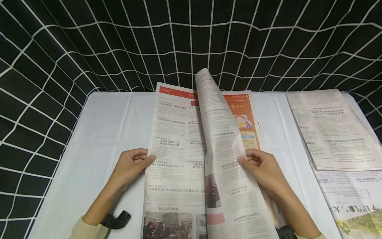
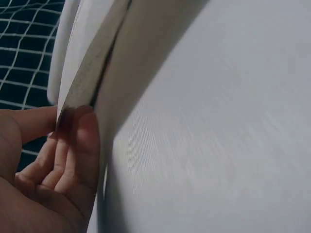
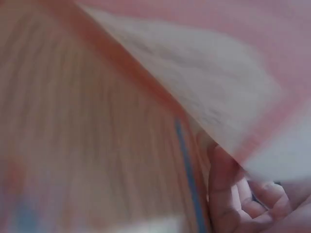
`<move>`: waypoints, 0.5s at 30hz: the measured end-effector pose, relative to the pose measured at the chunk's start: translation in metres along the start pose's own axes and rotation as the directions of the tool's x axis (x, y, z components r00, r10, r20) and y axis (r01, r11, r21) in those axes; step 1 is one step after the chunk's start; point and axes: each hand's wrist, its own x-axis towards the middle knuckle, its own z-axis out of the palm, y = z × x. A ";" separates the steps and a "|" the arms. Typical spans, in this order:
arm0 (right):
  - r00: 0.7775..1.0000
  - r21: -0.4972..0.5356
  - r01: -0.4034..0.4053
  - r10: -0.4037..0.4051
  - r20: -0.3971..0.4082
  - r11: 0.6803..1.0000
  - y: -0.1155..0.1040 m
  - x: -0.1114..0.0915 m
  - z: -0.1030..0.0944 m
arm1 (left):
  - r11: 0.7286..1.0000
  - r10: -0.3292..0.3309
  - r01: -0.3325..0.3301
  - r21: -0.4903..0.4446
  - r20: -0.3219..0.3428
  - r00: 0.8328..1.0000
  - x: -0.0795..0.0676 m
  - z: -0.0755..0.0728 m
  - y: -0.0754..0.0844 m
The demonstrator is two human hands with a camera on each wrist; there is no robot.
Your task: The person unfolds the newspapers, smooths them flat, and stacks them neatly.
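An open newspaper [image 1: 170,166] with a red header lies in front of me in the head view. My left hand [image 1: 132,164] pinches its left edge between thumb and fingers; the left wrist view shows the same hand [image 2: 58,160] with the sheet's edge between thumb and fingertips. A turned page [image 1: 223,149] curls up along the middle, its top rolled over. My right hand [image 1: 262,167] pinches that page's right edge, thumb on top. Beneath it shows an orange page [image 1: 249,116]. In the right wrist view the right hand's fingers [image 3: 226,179] lie behind the lifted sheet.
More newspaper sheets [image 1: 334,132] lie on the right of the white table [image 1: 104,132], partly over another sheet [image 1: 352,196] with a picture. A black cloth with a white grid [image 1: 185,43] stands behind and around the table. A black strap [image 1: 117,219] sits at the left wrist.
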 end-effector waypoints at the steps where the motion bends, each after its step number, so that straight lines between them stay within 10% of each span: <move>1: 1.000 -0.014 -0.010 0.010 -0.013 1.000 0.003 -0.002 -0.006 | 1.000 -0.008 0.008 -0.003 -0.008 1.000 0.000 -0.003 -0.002; 10: 0.985 -0.159 -0.019 -0.009 -0.174 0.987 0.009 -0.021 -0.056 | 0.998 -0.069 0.069 0.003 -0.021 0.997 -0.001 -0.026 -0.010; 15: 0.974 -0.022 0.056 -0.060 -0.219 0.998 0.011 -0.032 -0.091 | 0.996 -0.077 0.079 0.047 -0.053 0.996 -0.004 -0.040 -0.007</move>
